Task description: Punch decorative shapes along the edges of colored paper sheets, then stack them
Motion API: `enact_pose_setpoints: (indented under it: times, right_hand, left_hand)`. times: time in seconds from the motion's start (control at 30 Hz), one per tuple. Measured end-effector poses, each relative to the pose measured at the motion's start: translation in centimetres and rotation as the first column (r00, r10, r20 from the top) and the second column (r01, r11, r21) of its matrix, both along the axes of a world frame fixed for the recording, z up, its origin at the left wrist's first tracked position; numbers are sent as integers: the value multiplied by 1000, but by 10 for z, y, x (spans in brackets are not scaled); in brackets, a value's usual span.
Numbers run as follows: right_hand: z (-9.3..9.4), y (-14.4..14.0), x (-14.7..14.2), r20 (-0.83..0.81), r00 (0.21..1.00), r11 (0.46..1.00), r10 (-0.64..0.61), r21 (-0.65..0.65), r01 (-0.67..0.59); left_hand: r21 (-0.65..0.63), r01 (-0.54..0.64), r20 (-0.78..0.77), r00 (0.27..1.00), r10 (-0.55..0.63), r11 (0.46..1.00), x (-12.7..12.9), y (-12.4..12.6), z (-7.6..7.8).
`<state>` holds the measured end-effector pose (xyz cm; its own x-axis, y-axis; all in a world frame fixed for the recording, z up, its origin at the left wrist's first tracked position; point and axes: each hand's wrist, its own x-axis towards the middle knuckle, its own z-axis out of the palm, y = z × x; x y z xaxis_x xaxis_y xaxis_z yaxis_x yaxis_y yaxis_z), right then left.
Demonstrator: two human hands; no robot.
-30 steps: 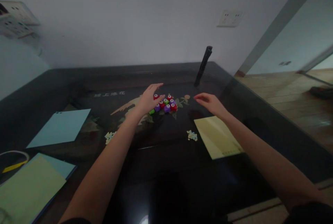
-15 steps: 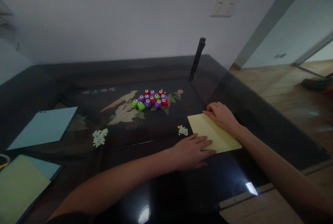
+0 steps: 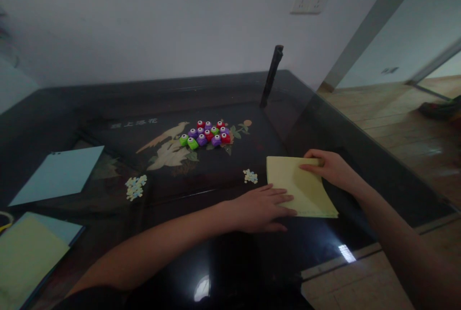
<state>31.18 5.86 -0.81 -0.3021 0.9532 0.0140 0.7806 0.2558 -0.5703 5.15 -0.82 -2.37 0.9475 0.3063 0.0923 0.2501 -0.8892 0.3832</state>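
A folded or stacked yellow sheet of paper (image 3: 297, 185) lies on the dark glossy table to the right. My left hand (image 3: 264, 209) rests flat over its lower left edge, fingers spread. At the upper right corner, my right hand (image 3: 329, 166) pinches the paper between thumb and fingers, and that side looks slightly lifted. Just left of the paper is a small heap of pale cut-out bits (image 3: 249, 176). A larger heap of similar yellow and blue bits (image 3: 136, 188) lies farther left. Several small red, purple and green pieces with white, dark-dotted tops (image 3: 202, 140) stand clustered mid-table.
A light blue sheet (image 3: 61, 175) lies at the left, with more yellow and blue sheets (image 3: 32, 257) nearer me. A ring-shaped handle (image 3: 7, 219) shows at the left edge. A black upright rod (image 3: 272, 76) stands near the back right, before the wall.
My right hand has moved right along the paper's top edge and now pinches its corner. The paper has turned and its right side has shifted. My left hand stays on it.
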Motion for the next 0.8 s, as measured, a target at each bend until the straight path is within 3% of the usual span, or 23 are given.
enact_pose_setpoints:
  times: [0.13, 0.23, 0.3, 0.37, 0.47, 0.53, 0.7, 0.8]
  right_hand:
    - [11, -11, 8, -135, 990, 993, -45, -116, 30]
    - [16, -18, 14, -228, 970, 984, -85, -173, 46]
    - [18, -25, 13, -274, 957, 988, -96, -142, 58]
    - [20, -31, 4, -322, 943, 994, -85, -92, 59]
    - [21, -41, -25, -373, 926, 993, -63, -117, 20]
    - [21, -47, -51, -366, 930, 985, -30, -169, -35]
    - [24, -55, -115, -387, 919, 953, 76, -244, -182]
    - [23, -54, -138, -396, 899, 953, 188, -147, -264]
  left_hand:
    - [-130, -27, 165, 985, 49, 991, -9, 7, 10]
    - [-239, -190, 347, 899, 267, 952, -22, 10, 16]
    - [-358, -328, 422, 778, 465, 874, -33, 9, 18]
    - [-534, -361, 411, 679, 608, 764, -45, 5, 19]
    - [-794, -265, 273, 649, 710, 547, -61, -9, 18]
    - [-880, -220, 196, 641, 742, 422, -73, -22, 17]
    - [-948, -173, 133, 545, 828, 266, -109, -49, 17]
    - [-953, -203, 107, 470, 876, 225, -127, -54, 13]
